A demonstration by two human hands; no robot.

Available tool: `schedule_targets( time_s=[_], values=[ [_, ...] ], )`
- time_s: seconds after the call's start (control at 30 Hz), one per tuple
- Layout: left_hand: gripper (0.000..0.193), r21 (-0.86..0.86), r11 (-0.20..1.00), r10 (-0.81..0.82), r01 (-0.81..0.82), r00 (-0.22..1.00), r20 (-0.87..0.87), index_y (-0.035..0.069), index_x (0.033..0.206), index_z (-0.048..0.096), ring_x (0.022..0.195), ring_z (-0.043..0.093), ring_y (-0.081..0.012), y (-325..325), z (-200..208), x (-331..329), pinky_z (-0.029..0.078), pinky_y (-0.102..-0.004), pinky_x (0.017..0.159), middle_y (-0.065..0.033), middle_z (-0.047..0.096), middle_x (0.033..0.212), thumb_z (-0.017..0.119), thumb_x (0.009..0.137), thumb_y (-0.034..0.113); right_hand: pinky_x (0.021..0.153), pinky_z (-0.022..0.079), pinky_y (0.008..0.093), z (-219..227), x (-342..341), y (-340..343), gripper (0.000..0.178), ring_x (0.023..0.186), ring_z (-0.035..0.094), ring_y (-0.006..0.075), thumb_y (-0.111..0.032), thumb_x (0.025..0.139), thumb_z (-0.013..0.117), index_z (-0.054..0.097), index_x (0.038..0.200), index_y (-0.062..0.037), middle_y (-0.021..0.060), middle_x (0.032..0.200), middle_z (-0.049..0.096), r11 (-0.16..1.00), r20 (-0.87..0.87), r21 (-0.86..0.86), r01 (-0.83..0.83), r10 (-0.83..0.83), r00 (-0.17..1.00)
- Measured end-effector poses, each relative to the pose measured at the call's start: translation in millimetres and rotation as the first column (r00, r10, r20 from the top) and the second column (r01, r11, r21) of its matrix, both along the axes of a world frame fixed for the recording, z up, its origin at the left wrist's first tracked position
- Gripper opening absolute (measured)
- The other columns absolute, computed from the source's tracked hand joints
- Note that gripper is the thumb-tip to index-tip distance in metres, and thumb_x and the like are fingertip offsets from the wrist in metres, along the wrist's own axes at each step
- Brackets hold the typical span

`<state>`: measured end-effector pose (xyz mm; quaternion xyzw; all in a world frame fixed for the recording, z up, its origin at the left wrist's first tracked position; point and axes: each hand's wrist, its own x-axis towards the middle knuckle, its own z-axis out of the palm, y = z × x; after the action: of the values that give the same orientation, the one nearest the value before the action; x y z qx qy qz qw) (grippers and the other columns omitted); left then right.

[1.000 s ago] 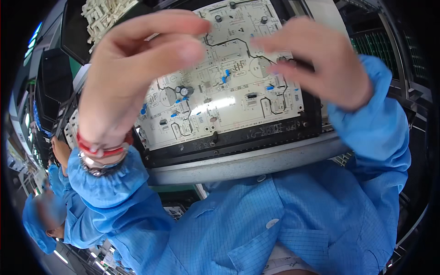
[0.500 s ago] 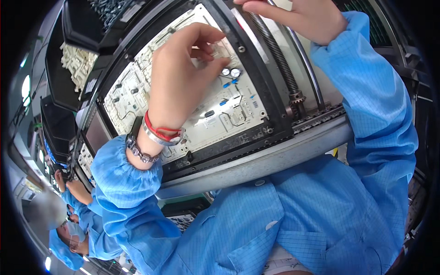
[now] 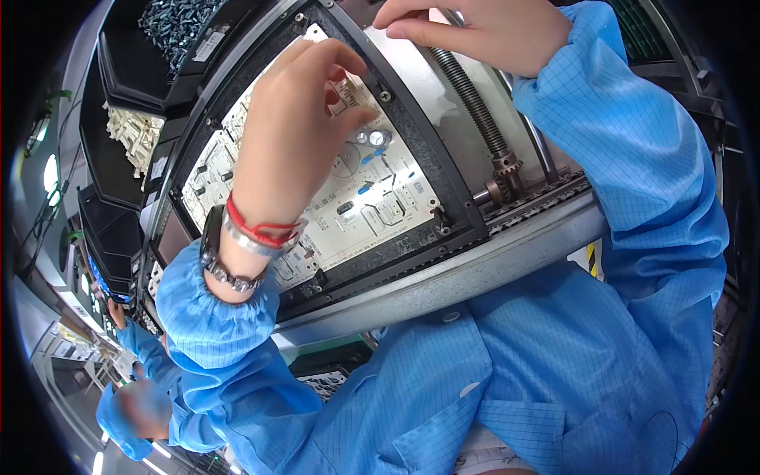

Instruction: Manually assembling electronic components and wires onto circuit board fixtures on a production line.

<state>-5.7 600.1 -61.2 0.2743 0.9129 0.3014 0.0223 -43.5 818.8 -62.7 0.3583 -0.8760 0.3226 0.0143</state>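
Observation:
My left hand [image 3: 289, 119] hovers over a pale circuit board [image 3: 388, 226], its thumb and forefinger apart and the other fingers curled. Nothing shows between them. Close by its thumb, two round capacitors [image 3: 378, 138] stand on the board beside small blue parts [image 3: 372, 156]. A black frame [image 3: 431, 154] surrounds the board. Beyond the frame, at the upper edge, my right hand [image 3: 499, 36] is held above a pale surface, thumb and finger tips brought close together in a pinch. Whatever lies between those tips, if anything, is too small to make out.
A threaded shaft [image 3: 471, 103] with a gear [image 3: 507, 164] lies right of the frame. Along the near side runs a metal rail [image 3: 427, 277]. Black bins at left hold dark parts [image 3: 178, 36] and cream connectors [image 3: 134, 138]. A co-worker [image 3: 150, 404] in blue is at lower left.
The frame and board have slid left, widening the space before the threaded shaft. My left hand has shifted left along with them. My right hand has come left and slightly down.

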Motion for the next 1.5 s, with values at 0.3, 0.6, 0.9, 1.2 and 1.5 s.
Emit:
schedule_targets(
  time_s=[0.3,0.6,0.9,1.2,1.5],
  values=[
    [0.019,-0.010,0.995,-0.102,0.101,0.993,-0.067,0.002,0.090,0.065,0.073,0.063,-0.0257,-17,0,-6,0.050,-0.0321,0.068,-0.0123,0.064,0.083,0.071,0.072,0.003,0.071,0.051,0.0342,-22,-28,4,0.019,0.076,0.066,0.0290,-0.016,0.084,0.062,0.069,0.093,-0.0008,0.0151,0.083,0.068,0.994,-0.042,-0.087,-0.069,0.066,0.997],
    [0.021,0.210,0.791,0.576,-0.574,0.815,0.058,0.002,0.105,0.064,0.083,0.057,-0.0116,-92,-12,61,0.044,-0.0233,0.072,-0.0053,0.066,0.099,0.056,0.086,-0.002,0.065,0.044,0.0317,-149,-107,13,0.034,0.069,0.058,0.0201,-0.027,0.098,0.047,0.063,0.085,0.0007,0.0114,0.074,0.062,0.962,0.561,0.150,-0.226,0.105,0.821],
    [0.023,-0.114,-0.337,0.876,-0.935,-0.267,-0.402,0.000,0.100,0.064,0.080,0.063,-0.0297,-191,-167,322,0.050,-0.0363,0.073,-0.0175,0.065,0.088,0.054,0.092,0.018,0.082,0.043,0.0380,-199,-162,15,0.047,0.092,0.061,0.0333,-0.036,0.097,0.048,0.057,0.106,0.0087,0.0251,0.095,0.063,0.964,0.231,0.226,-0.142,0.089,0.969],
    [0.039,-0.304,-0.462,0.876,-0.833,-0.376,-0.301,0.001,0.095,0.064,0.088,0.058,-0.0436,-95,-236,371,0.047,-0.0498,0.078,-0.0247,0.063,0.089,0.047,0.095,0.035,0.065,0.038,0.0273,-165,-219,22,0.038,0.068,0.046,0.0142,-0.036,0.100,0.042,0.053,0.093,-0.0004,0.0033,0.073,0.049,0.839,0.412,-0.182,-0.513,0.538,0.735],
    [0.019,-0.100,-0.475,0.630,-0.875,-0.259,-0.732,0.005,0.094,0.062,0.076,0.060,-0.0351,34,-95,294,0.046,-0.0404,0.063,-0.0139,0.063,0.086,0.056,0.092,0.023,0.067,0.042,0.0269,-131,-254,70,0.056,0.066,0.054,0.0138,-0.043,0.101,0.034,0.058,0.075,-0.0004,0.0061,0.067,0.057,0.929,0.559,-0.182,-0.323,0.368,0.743]
  ],
)
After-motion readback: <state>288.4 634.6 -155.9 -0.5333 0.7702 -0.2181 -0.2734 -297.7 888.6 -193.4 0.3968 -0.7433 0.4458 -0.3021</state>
